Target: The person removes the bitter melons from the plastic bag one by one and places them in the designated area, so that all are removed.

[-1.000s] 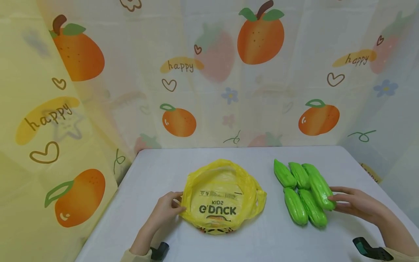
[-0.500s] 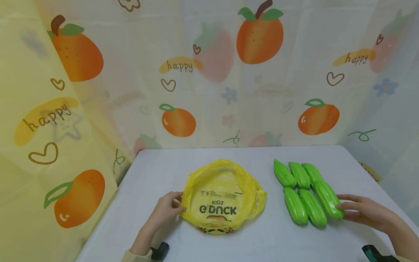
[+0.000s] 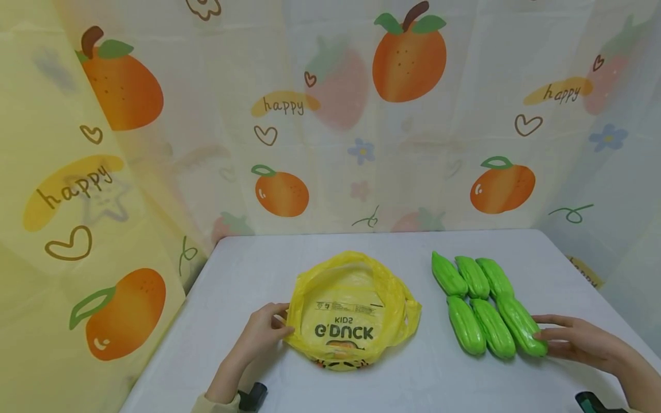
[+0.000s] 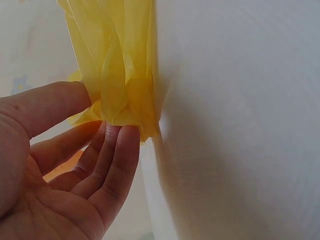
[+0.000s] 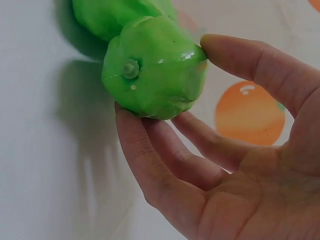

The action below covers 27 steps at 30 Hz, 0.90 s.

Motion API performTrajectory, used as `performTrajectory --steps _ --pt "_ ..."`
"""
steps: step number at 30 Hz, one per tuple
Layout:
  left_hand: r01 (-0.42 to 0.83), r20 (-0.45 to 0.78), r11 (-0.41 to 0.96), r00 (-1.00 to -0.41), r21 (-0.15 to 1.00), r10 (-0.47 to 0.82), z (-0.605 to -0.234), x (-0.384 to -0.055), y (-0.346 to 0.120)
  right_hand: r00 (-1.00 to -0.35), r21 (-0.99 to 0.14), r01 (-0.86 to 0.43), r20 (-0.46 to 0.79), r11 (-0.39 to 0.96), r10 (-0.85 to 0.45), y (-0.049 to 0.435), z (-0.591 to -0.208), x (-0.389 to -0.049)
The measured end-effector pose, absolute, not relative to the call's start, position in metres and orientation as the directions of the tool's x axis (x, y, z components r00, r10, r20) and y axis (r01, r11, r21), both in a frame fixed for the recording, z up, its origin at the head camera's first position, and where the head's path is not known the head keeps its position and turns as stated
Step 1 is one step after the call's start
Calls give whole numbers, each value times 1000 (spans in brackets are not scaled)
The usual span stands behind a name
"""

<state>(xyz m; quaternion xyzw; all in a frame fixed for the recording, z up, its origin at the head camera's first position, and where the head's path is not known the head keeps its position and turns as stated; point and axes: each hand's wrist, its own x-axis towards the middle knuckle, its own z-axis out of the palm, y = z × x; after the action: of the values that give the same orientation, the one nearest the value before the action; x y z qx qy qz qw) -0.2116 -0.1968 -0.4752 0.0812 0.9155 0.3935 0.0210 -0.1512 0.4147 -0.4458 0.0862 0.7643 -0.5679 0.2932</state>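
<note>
A yellow plastic bag (image 3: 356, 275) with dark printing stands with its mouth spread on the table. At its left edge my left hand (image 3: 263, 330) pinches the plastic; the left wrist view shows thumb and fingers on either side of the bag's yellow folds (image 4: 117, 55). Several ribbed green gourds lie at the right in two rows. My right hand (image 3: 594, 344) holds the front-right gourd (image 3: 521, 327) near its lower end. In the right wrist view, thumb and fingers span that gourd (image 5: 155, 65), its stem end facing the camera. Another gourd (image 5: 105, 15) lies just behind it.
The white tabletop (image 3: 439, 384) carries the bag left of the gourds, with a gap between. A fruit-print curtain (image 3: 341, 172) hangs behind the table and along its sides. The front-left gourd (image 3: 466, 325) is the one closest to the bag in the front row.
My right hand has moved toward the front right with its gourd, uncovering the back-right gourd and bringing the held one into line with the front row. The left hand and bag stay put.
</note>
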Motion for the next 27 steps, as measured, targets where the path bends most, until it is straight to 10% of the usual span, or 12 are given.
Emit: performTrajectory --steps 27 --pt "131 28 682 -987 720 160 -474 -211 -197 -808 -795 484 -566 365 -161 419 -448 -154"
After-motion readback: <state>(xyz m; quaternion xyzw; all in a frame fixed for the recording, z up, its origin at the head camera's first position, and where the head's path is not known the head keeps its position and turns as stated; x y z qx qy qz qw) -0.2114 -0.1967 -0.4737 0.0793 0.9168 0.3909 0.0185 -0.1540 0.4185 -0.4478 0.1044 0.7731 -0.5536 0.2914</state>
